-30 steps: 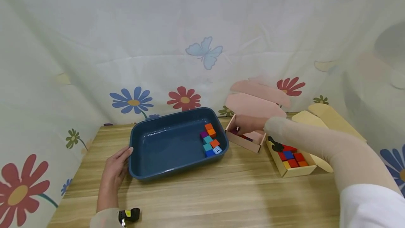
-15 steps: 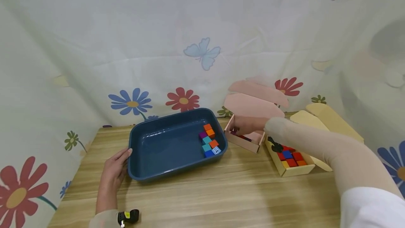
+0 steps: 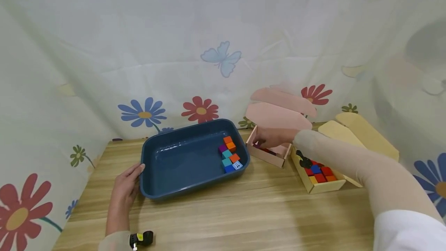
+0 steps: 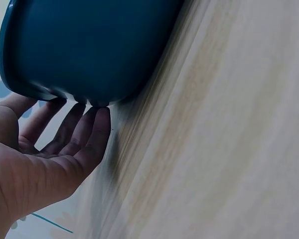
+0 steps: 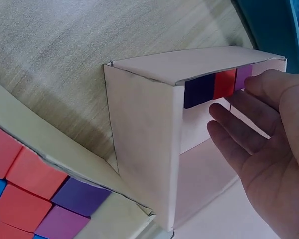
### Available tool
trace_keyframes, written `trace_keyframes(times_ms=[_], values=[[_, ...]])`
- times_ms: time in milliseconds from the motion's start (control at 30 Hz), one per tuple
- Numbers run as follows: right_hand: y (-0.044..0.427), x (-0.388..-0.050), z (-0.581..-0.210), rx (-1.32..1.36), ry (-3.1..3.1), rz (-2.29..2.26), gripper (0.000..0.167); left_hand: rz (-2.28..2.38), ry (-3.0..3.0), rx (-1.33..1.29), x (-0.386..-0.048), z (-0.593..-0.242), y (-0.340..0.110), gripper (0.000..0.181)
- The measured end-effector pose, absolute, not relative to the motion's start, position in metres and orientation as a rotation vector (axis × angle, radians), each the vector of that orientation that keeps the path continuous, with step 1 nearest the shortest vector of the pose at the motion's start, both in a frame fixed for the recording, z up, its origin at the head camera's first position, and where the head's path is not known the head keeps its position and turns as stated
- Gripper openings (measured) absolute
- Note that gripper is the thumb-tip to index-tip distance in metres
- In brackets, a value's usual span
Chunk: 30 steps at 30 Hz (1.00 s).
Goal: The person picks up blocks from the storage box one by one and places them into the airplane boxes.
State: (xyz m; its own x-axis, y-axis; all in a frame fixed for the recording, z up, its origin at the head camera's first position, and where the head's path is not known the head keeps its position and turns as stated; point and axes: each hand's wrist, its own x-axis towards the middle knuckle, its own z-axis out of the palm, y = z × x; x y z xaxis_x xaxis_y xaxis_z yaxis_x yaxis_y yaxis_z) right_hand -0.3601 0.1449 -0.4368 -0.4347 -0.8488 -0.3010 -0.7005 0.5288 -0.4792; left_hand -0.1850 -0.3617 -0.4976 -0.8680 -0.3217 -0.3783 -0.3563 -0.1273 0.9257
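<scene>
My left hand holds the left end of a dark blue tray, thumb at the rim and fingers against the outer wall. Inside the tray's right end sit several coloured cubes. Reaching into an open pink box, my right hand pinches a purple cube between thumb and forefinger. Its other fingers are loosely bent. Beside that cube, in a row along the box's front wall, are a red cube and a dark purple cube. My hand hides the row's far end.
An open yellow box full of several coloured cubes stands right of the pink box, under my right forearm. Both lids lean back toward a flower-printed curtain. Everything stands on a wood-grain table.
My right hand has shifted slightly inside the pink box, its fingertips settling at the purple cube. The left hand keeps its hold on the tray. The head view has drifted slightly.
</scene>
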Motion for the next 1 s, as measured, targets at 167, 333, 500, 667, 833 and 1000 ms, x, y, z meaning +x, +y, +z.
trace_keyframes(times_ms=[167, 333, 500, 667, 833, 1000], values=[[0.147, -0.357, -0.432, -1.189, 2.291, -0.350, 0.041, 2.138, 2.090, -0.850, -0.184, -0.499, -0.361, 0.072], [0.145, -0.356, -0.405, -1.266, 2.511, -0.051, 0.031, 2.149, 2.094, -0.862, -0.182, -0.499, -0.361, 0.078], [0.136, -0.353, -0.372, -1.453, 2.684, 0.067, 0.025, 2.188, 2.076, -0.836, -0.181, -0.500, -0.363, 0.080], [0.115, -0.351, -0.351, -1.458, 2.721, 0.126, 0.032, 2.187, 2.064, -0.832, -0.182, -0.499, -0.363, 0.077], [0.079, -0.347, -0.350, -1.340, 2.586, 0.000, 0.042, 2.208, 2.043, -0.795, -0.185, -0.497, -0.363, 0.074], [0.034, -0.348, -0.359, -1.272, 2.509, 0.066, 0.048, 2.201, 2.034, -0.816, -0.186, -0.498, -0.363, 0.074]])
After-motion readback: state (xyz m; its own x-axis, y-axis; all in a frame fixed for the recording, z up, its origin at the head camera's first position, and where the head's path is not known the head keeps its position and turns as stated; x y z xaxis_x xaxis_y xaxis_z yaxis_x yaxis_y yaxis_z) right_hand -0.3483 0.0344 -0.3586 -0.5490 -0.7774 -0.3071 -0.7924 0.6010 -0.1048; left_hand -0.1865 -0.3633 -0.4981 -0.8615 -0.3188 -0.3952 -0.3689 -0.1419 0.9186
